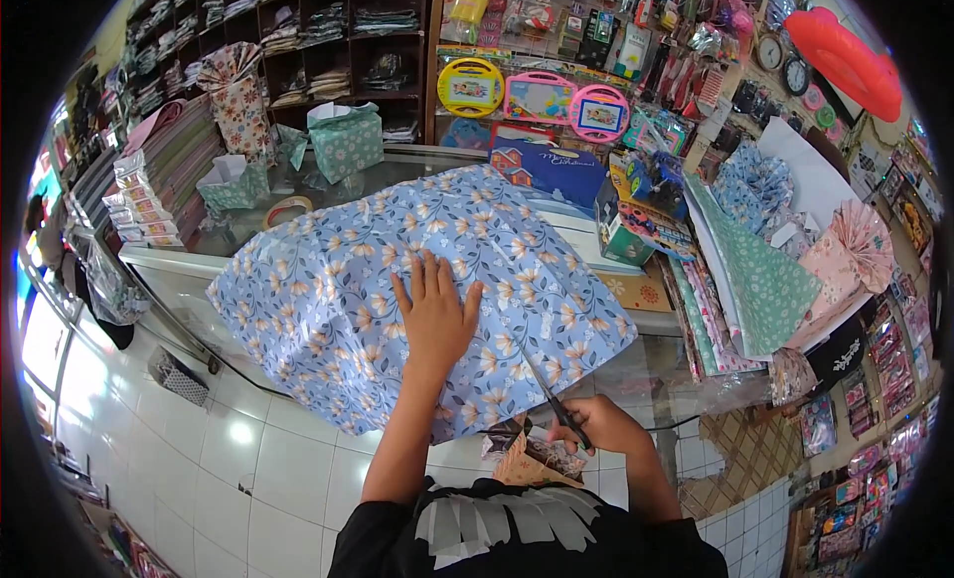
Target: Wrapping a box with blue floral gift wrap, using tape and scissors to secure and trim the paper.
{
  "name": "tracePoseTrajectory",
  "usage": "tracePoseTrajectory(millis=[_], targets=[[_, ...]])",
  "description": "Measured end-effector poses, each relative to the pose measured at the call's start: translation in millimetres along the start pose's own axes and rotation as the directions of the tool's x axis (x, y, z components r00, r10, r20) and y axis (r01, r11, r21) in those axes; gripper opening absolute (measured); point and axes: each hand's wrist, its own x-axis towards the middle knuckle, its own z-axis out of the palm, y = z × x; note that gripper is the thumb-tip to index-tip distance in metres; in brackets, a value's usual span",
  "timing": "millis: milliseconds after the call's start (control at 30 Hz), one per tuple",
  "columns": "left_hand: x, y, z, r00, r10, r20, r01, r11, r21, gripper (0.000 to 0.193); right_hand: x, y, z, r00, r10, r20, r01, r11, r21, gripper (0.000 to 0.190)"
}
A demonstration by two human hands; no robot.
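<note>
A large sheet of blue floral wrapping paper lies over the glass counter, its near edge hanging past the counter's front. My left hand rests palm down on the paper near its middle, fingers spread. At the paper's near right edge, my right hand grips the black handles of a pair of scissors. The scissors' blades reach up and left over the paper; whether part of a blade is under it, I cannot tell. Strips of pale tape hang across the front of my black shirt.
Behind the paper are a roll of tape, green floral paper bags and stacked small boxes. A boxed toy stands at the back right, beside wrapping paper sheets. The glass counter's edge shows at left.
</note>
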Motion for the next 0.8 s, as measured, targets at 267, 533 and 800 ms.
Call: tracePoseTrajectory(millis=[267, 533, 800], targets=[[-1, -1, 0, 1.000, 0.013, -0.008, -0.013, 1.000, 0.000, 0.057, 1, -14, 1, 0.997, 0.044, -0.057, -0.038, 0.994, 0.102, 0.008], [-1, -2, 1, 1.000, 0.018, -0.017, -0.019, 1.000, -0.017, 0.057, 17, -11, 1, 0.997, -0.073, 0.007, 0.071, 0.980, 0.184, 0.012], [-1, -2, -1, 0.999, 0.028, -0.015, -0.029, 0.998, -0.048, 0.058, 16, -26, 5, 0.995, 0.058, -0.087, -0.049, 0.994, 0.098, 0.020]])
